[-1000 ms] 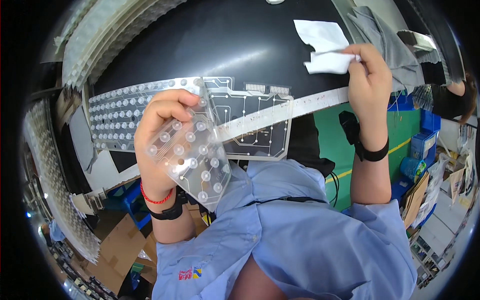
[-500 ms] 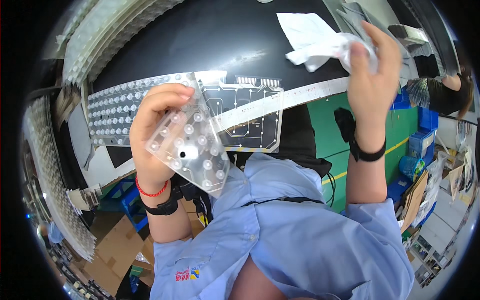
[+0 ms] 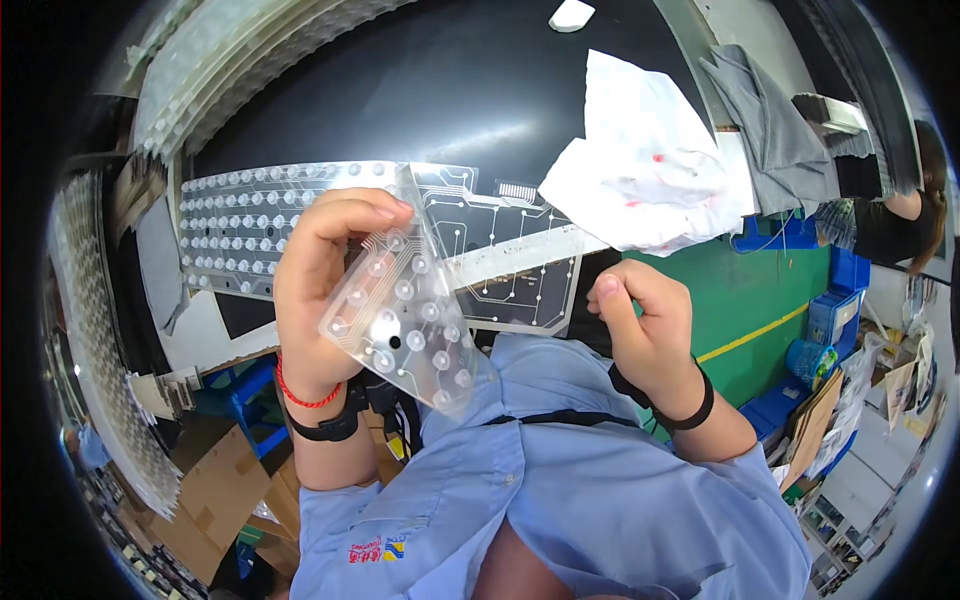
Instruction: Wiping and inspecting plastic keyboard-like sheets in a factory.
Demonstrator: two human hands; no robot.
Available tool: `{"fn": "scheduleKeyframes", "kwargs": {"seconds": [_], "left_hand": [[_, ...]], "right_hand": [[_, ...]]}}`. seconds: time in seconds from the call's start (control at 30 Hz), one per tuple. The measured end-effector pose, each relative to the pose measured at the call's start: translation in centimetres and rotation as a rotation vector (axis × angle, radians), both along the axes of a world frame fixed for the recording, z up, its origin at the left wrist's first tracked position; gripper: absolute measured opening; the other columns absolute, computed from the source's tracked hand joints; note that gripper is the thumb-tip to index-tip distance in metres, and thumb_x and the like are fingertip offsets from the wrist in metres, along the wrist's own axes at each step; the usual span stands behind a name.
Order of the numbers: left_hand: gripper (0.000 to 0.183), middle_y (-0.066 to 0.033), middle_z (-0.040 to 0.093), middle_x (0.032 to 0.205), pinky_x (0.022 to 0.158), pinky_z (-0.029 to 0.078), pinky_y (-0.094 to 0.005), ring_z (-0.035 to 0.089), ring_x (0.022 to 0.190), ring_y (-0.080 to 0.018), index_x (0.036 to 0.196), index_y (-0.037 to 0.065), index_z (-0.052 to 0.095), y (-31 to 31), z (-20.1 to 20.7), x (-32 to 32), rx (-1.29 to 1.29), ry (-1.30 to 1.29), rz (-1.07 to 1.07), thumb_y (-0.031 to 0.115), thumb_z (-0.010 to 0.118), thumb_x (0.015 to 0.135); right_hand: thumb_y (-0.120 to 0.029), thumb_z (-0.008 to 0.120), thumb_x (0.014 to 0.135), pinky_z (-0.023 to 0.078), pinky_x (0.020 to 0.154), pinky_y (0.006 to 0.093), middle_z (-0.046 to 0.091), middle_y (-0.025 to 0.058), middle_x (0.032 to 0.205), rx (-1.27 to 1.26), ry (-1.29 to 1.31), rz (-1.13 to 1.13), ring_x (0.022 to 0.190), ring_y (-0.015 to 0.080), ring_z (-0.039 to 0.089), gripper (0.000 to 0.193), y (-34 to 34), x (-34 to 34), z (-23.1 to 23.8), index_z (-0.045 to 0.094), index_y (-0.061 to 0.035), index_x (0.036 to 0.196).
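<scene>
In the head view the left hand (image 3: 330, 290) grasps a clear dotted membrane sheet (image 3: 405, 325) lifted above the black worktop (image 3: 400, 90), the right hand (image 3: 645, 330) is clenched on nothing visible beside it, so it seems best to bend the sheet gently.

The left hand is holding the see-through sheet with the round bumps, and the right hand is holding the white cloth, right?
Not quite. The left hand does hold the see-through bumpy sheet, but in the head view the right hand is empty; the white cloth lies on the black table.

Black worktable (image 3: 420, 90), long clear dotted membrane sheet (image 3: 250, 225), crumpled white cloth (image 3: 645, 170), grey cloth (image 3: 765, 105)
</scene>
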State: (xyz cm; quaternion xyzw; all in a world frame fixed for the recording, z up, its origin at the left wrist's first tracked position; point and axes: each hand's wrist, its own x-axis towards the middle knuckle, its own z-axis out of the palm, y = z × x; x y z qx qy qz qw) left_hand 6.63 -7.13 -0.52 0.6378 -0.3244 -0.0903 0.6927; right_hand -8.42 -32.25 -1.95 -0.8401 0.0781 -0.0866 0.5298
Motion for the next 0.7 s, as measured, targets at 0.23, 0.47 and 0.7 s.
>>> {"fn": "scheduleKeyframes", "kwargs": {"seconds": [0.23, 0.47, 0.7], "left_hand": [[0.038, -0.0153, 0.061, 0.120, 0.098, 0.047, -0.0346, 0.060, 0.113, -0.0235, 0.118, -0.001, 0.058, 0.2, -0.1, 0.1, 0.032, -0.024, -0.026, -0.003, 0.072, 0.082], [0.037, -0.0193, 0.061, 0.129, 0.099, 0.047, -0.0356, 0.061, 0.113, -0.0267, 0.122, -0.003, 0.057, 0.3, 0.3, 0.4, 0.118, -0.095, -0.045, 0.000, 0.064, 0.085], [0.051, -0.0166, 0.060, 0.135, 0.093, 0.046, -0.0328, 0.063, 0.107, -0.0208, 0.135, -0.003, 0.050, 0.0, 0.5, 0.0, 0.152, -0.081, 0.037, -0.004, 0.055, 0.085]], "right_hand": [[0.001, 0.061, 0.093, 0.050, 0.077, 0.0232, 0.061, 0.0122, 0.117, -0.033, -0.200, -0.323, 0.094, 0.0134, 0.058, 0.050, -2.6, 1.4, 1.8, 0.049, 0.0035, 0.142], [-0.002, 0.057, 0.096, 0.048, 0.072, 0.0275, 0.061, 0.0132, 0.115, -0.209, -0.381, -0.267, 0.093, 0.0169, 0.057, 0.016, -3.9, 1.0, 2.4, 0.061, 0.0027, 0.111], [-0.024, 0.046, 0.107, 0.047, 0.062, 0.0262, 0.066, 0.0065, 0.077, 0.273, 0.010, 0.068, 0.067, 0.0134, 0.058, 0.037, -0.1, 0.6, 1.2, 0.065, 0.0034, 0.092]]}}
